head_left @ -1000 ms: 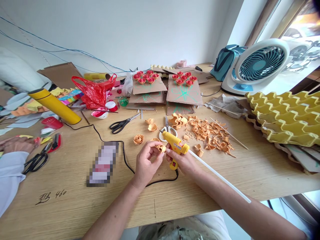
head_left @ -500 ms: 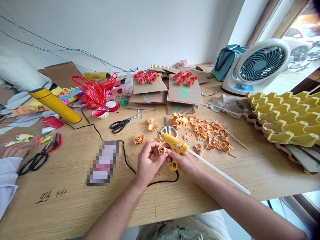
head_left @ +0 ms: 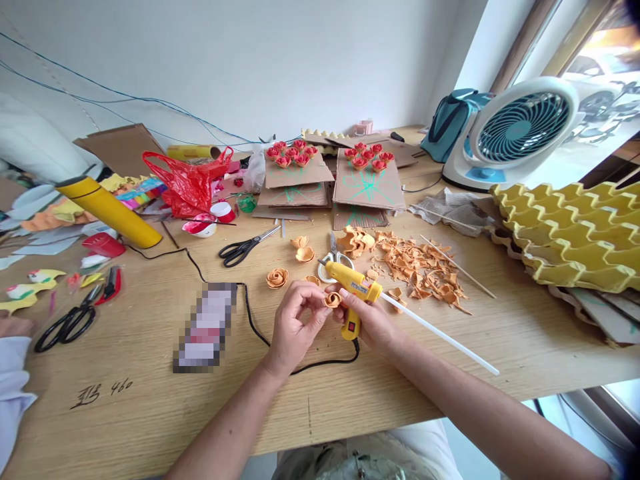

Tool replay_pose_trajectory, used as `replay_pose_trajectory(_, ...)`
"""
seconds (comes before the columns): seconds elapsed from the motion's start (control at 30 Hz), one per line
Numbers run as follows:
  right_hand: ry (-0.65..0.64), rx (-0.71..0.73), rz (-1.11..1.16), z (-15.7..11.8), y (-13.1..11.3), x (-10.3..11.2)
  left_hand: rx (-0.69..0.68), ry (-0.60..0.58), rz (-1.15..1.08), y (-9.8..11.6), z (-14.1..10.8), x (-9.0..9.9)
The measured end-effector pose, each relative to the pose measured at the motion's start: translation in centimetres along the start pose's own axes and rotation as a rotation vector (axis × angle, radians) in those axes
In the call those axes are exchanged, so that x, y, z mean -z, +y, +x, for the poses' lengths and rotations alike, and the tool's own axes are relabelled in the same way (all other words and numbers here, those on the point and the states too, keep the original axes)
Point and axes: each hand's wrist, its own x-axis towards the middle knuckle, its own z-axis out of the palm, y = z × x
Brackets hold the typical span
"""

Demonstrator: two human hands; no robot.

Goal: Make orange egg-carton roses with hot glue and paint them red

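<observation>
- While the wooden table (head_left: 160, 427) spreads under everything, clock directions here run from the flower in the hands, twelve being the wall side.
- Yellow egg trays (head_left: 575, 233), stacked between two and three o'clock.
- White fan (head_left: 523, 127) with blue blades, between one and two.
- Cardboard sheets (head_left: 370, 190) around twelve, in two piles, each topped with a cluster of red flowers (head_left: 300, 159).
- Red plastic bag (head_left: 187, 187), crumpled, between ten and eleven.
- Another person's pale sleeve (head_left: 13, 397), between eight and nine at the edge of view.
- Orange scraps (head_left: 425, 270), heaped at two.
- Yellow glue gun (head_left: 350, 277), gripped by the right hand (head_left: 376, 325), nozzle toward ten, white glue stick (head_left: 440, 333) trailing toward four; that hand's thumb reaches the flower's edge.
- Black scissors (head_left: 247, 248) at ten; white-handled scissors (head_left: 335, 260) at twelve, just beyond the gun.
- Finished-looking orange rose (head_left: 277, 279), lying near ten.
- Small orange flower (head_left: 333, 300), above the table, pinched between the left hand's (head_left: 296, 323) thumb and fingers.
</observation>
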Motion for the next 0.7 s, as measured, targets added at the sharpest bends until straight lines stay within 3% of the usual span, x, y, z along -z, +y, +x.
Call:
replay_pose_trajectory(0.23, 0.054, 0.02, -0.031, 0.07, 0.2, -0.13, 0.024, -0.119, -0.016, 0.54, -0.27, 0.01)
replay_pose_trajectory(0.47, -0.022, 0.072, -0.051, -0.18, -0.31, -0.45, -0.14, -0.091, 0.22, 0.92, -0.04, 0.17)
replay_pose_trajectory(0.7, 0.005, 0.078, -0.107, -0.01, -0.23, -0.15, -0.254, -0.066, 0.352, 0.56, -0.28, 0.27)
